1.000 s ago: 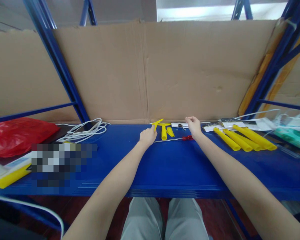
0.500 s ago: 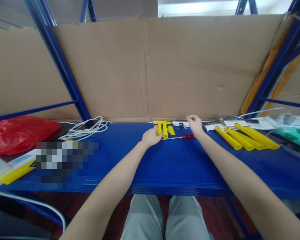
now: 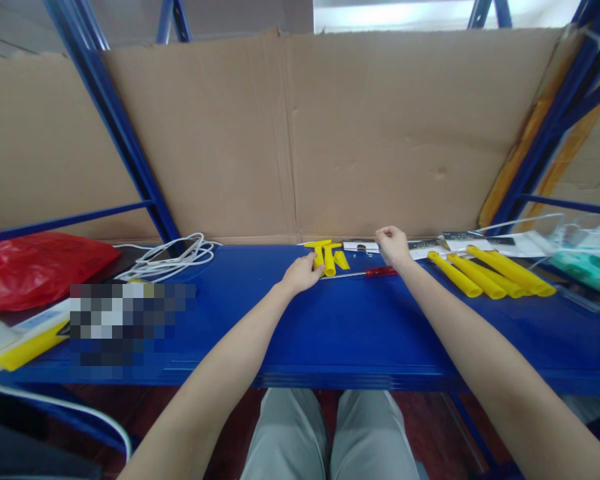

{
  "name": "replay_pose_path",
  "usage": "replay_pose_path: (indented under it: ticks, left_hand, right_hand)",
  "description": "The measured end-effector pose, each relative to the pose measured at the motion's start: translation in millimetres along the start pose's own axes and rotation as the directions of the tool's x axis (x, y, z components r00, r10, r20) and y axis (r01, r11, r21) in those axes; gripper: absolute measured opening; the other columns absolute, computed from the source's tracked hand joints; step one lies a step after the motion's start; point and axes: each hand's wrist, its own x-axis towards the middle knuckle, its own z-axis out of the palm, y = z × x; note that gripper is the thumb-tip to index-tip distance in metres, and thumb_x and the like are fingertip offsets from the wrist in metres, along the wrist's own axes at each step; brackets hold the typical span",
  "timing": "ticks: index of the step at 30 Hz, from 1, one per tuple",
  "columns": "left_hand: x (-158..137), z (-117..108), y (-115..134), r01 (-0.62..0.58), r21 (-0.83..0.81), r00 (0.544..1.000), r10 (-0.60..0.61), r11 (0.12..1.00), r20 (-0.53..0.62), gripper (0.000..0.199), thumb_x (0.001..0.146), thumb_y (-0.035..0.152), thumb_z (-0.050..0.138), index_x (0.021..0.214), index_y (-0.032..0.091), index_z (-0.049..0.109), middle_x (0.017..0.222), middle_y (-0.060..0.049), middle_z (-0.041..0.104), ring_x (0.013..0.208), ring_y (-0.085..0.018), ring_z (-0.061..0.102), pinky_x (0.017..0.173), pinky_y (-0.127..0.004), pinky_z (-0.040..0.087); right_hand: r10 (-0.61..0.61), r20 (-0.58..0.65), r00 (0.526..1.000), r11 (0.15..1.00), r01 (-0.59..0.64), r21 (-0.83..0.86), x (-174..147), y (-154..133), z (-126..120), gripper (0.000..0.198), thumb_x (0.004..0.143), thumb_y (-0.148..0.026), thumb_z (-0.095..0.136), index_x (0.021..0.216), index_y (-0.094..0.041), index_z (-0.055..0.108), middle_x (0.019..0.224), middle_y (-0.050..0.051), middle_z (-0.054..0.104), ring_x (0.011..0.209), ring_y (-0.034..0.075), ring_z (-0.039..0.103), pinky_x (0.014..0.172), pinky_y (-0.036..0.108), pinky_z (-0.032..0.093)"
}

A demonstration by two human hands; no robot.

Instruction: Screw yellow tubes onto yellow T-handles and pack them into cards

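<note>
My left hand (image 3: 301, 273) is closed around the lower end of a yellow T-shaped plastic piece (image 3: 319, 252). A second yellow T-shaped piece (image 3: 329, 261) lies right beside it, and a small yellow wedge-like piece (image 3: 341, 261) is just to the right. My right hand (image 3: 393, 247) hovers with thumb and fingers pinched together; anything between the fingertips is too small to make out. Below that hand a screwdriver (image 3: 377, 272) with a red handle lies flat, its shaft pointing left toward the yellow pieces. A black-and-white packet (image 3: 357, 247) rests behind.
Several yellow tubes (image 3: 455, 275) lie on the right of the blue shelf (image 3: 330, 333), with flat packets behind them. A coiled white cable (image 3: 180, 257) and a red plastic bag (image 3: 45, 270) are on the left. Cardboard (image 3: 380, 133) walls off the back.
My right hand has shifted very slightly right, still pinched. My left hand stays at the yellow piece. The whole view has moved a little.
</note>
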Motion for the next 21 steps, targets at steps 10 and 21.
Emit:
replay_pose_path:
  ticks: [10,21]
  left_hand:
    - [0,-5,0,0.067,-0.068,0.997,-0.069,0.995,-0.027,0.045,0.090,0.032,0.039,0.130,0.015,0.046,0.120,-0.011,0.062,0.113,-0.022,0.057,0.094,-0.032,0.043]
    - [0,-3,-2,0.047,-0.074,0.998,-0.049,0.996,-0.030,0.044,0.088,0.028,0.043,0.129,0.014,0.047,0.116,-0.011,0.065,0.106,-0.020,0.061,0.091,-0.029,0.045]
  right_hand:
    - [0.169,-0.213,0.962,0.625,-0.272,-0.731,18,35,-89,0.016,0.064,-0.019,0.062,0.079,-0.013,0.064,0.102,0.024,0.059,0.109,0.039,0.047,0.085,0.058,0.031]
    - [0.230,-0.431,0.873,0.591,-0.477,-0.650,15,43,-111,0.046,0.067,-0.032,0.064,0.108,-0.011,0.059,0.122,0.029,0.047,0.119,0.041,0.035,0.088,0.058,0.027]
